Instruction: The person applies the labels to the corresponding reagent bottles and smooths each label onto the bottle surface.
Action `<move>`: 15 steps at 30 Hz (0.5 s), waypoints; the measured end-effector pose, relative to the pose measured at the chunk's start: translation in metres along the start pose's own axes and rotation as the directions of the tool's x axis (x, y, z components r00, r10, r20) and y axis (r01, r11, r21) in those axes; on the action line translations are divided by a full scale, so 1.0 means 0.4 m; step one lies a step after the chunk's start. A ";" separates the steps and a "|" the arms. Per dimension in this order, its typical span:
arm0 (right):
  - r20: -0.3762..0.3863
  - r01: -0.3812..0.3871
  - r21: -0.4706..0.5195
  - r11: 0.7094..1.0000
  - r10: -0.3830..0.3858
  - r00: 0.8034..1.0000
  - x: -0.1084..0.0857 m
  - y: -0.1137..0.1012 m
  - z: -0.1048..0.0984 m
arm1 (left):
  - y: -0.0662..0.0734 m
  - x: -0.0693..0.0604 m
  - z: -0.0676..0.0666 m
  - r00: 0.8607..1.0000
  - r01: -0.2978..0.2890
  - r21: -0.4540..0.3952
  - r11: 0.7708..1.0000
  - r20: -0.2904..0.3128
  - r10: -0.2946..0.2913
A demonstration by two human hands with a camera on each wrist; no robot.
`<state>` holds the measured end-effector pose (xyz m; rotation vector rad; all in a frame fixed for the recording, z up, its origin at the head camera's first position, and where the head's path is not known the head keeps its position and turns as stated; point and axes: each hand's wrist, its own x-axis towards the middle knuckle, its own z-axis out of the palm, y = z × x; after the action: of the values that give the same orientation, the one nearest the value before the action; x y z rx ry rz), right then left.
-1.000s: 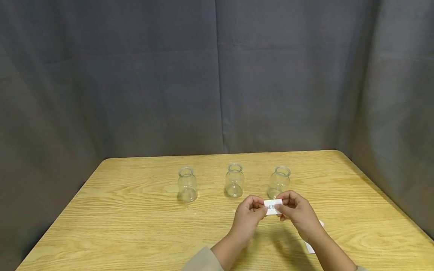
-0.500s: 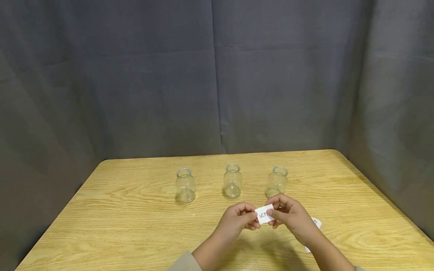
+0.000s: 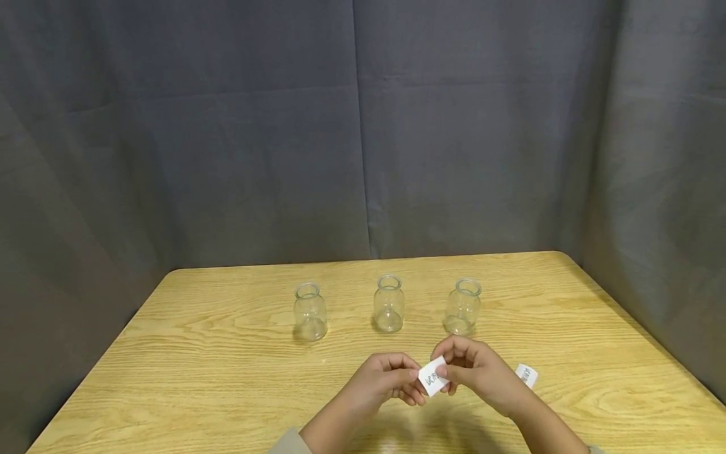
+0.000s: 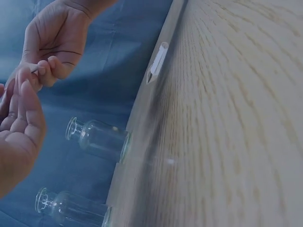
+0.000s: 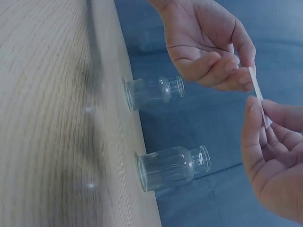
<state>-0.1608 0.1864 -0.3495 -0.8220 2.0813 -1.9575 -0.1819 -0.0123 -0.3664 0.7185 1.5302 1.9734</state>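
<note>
Between both hands is a small white label (image 3: 430, 378) with dark printed characters, held tilted above the table. My left hand (image 3: 379, 386) pinches its left edge between thumb and fingers. At the opposite edge, the thumb of my right hand (image 3: 478, 373) lies over the front face, with fingers behind. From the right wrist view the label (image 5: 258, 94) appears nearly edge-on, thin and slightly bent. A second white label (image 3: 526, 374) lies on the table beside my right forearm. Beyond the hands stand three clear glass jars: left (image 3: 311, 315), middle (image 3: 389, 308) and right (image 3: 462, 310).
The jars stand upright and uncapped, spaced apart in a row across the wood-grain table (image 3: 198, 372). A dark grey curtain (image 3: 272, 139) encloses the table at the back and both sides.
Both hands have shifted left and closer to me, turning the label to a steeper tilt. The label on the table, earlier partly covered by my right arm, now shows more fully.
</note>
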 end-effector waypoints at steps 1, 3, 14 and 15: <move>0.014 0.008 0.013 1.000 -0.008 1.000 -0.001 0.000 0.000 | 0.000 -0.003 -0.001 1.000 -0.006 -0.006 1.000 0.018 0.006; 0.040 0.024 0.038 0.999 -0.026 0.999 -0.002 0.000 0.001 | 0.000 -0.007 -0.004 0.999 -0.022 -0.024 0.999 0.046 0.023; 0.095 0.077 0.120 0.990 -0.089 0.992 -0.002 0.008 0.001 | -0.002 -0.017 -0.007 0.991 -0.060 -0.082 0.995 0.112 0.069; 0.094 0.076 0.121 0.990 -0.088 0.992 -0.003 0.008 0.001 | -0.002 -0.017 -0.008 0.991 -0.062 -0.088 0.994 0.114 0.072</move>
<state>-0.1605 0.1867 -0.3528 -0.9732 1.8864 -2.0135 -0.1791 -0.0188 -0.3685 0.8443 1.3627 1.9942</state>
